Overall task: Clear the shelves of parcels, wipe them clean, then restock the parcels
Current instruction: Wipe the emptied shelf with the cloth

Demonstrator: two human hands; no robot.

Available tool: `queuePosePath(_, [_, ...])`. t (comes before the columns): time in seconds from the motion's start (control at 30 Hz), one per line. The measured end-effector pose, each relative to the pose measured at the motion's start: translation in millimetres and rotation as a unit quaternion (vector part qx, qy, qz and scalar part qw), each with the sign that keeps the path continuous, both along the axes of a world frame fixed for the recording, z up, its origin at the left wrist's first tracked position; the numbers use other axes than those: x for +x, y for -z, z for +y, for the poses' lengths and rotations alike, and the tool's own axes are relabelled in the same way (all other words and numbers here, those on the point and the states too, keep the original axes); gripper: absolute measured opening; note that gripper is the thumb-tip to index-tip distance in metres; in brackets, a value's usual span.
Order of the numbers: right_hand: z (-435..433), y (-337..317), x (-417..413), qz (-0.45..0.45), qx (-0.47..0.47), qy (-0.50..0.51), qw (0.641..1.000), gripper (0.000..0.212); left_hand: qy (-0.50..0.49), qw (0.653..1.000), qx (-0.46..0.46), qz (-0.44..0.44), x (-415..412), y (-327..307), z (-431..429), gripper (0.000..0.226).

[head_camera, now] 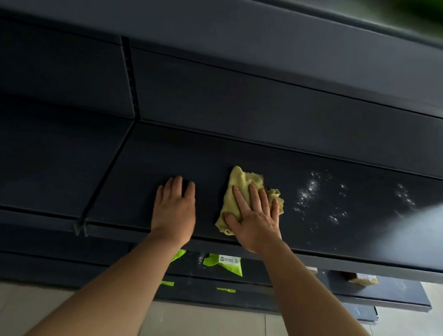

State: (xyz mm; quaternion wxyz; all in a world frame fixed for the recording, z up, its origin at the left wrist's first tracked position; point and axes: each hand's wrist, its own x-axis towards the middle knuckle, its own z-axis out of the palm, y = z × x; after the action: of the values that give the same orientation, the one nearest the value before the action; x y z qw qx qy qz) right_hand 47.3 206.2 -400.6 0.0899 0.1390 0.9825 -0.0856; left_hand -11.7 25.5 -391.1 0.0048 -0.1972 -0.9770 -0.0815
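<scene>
While the right hand (254,224) presses a yellow cloth (240,185) onto the dark shelf (162,162), its fingers (258,198) lie straight and spread over the fabric. Just left of them the left hand (175,212) rests palm-down, fingers straight and close together. White specks (309,194) lie right of the cloth. A green parcel (226,264) sits on the lower shelf (391,292), below the fingers.

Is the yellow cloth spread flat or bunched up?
Bunched up: the cloth lies in wrinkled folds under the right hand, which presses it on the shelf.
</scene>
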Motion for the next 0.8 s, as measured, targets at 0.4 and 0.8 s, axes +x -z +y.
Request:
queuePosePath(0.4, [108.7, -7.6, 66.8, 0.005, 0.014, 0.067, 0.998, 0.062, -0.04, 0.998, -0.011, -0.039, 30.5, 16.9, 64.7, 0.053])
queuePosePath(0.8, [114.8, -12.9, 37.9, 0.036, -0.047, -0.199, 0.978, 0.061, -0.097, 0.993, 0.036, -0.049, 30.2, 7.4, 79.7, 0.049])
